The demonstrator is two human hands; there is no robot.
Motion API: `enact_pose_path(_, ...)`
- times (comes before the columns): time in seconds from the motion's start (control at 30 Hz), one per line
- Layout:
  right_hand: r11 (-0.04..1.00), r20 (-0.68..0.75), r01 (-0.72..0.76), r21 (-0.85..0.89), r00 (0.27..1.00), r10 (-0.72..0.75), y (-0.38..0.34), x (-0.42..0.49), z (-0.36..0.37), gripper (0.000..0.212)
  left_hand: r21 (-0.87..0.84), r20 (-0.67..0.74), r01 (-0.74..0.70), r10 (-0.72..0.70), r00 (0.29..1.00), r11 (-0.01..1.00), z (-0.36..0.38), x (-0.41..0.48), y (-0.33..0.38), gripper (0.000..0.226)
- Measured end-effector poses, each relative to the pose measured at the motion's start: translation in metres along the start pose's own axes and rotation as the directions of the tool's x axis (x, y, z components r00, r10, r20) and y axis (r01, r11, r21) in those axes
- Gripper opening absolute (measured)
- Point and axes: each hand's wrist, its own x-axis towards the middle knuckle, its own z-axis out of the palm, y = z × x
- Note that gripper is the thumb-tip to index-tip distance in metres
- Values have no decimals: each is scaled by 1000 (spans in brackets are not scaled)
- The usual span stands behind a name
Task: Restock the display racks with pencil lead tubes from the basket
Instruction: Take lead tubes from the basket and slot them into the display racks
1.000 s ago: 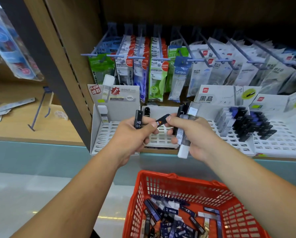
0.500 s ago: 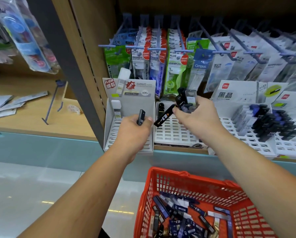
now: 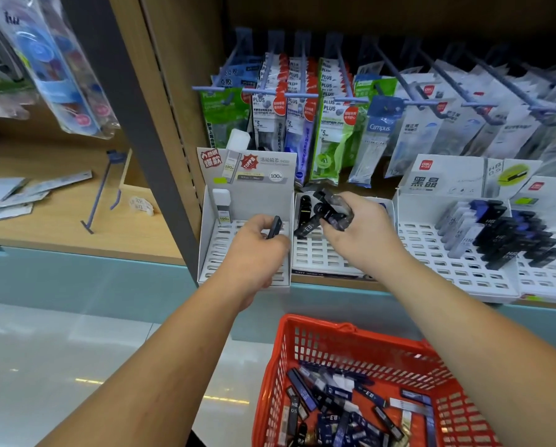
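Glossy red plastic basket [image 3: 341, 341]; matt white plastic racks [image 3: 431, 253]; wood-grain shelf [image 3: 60, 227]

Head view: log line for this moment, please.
left hand: holds one tube, at left rack | right hand: grips tube bundle, at middle rack | basket: loose tubes inside

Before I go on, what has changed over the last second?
The hands have parted: the right hand moved back over the middle rack, tipping the EB tube down toward it; the left hand drew off over the left rack. Nothing taken or let go: the left keeps its grip on one black tube, the right on its bundle. The basket is unchanged.
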Motion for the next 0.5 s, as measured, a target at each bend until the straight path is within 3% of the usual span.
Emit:
enact_pose_path(0.17,980,79,102,-170,993,-90,-6,3,-1,25,-11,-10,-9,9,1000,1000,0,-1,1,17)
enact_pose_path(0.33,992,27,112,-58,994,-111,-11,6,8,29,-13,-25,-22,21,999,1000,1,-1,1,18)
enact_pose_path(0.5,978,86,182,-97,981,-174,-10,12,6,25,-27,-38,-24,23,999,999,0,-1,2,17)
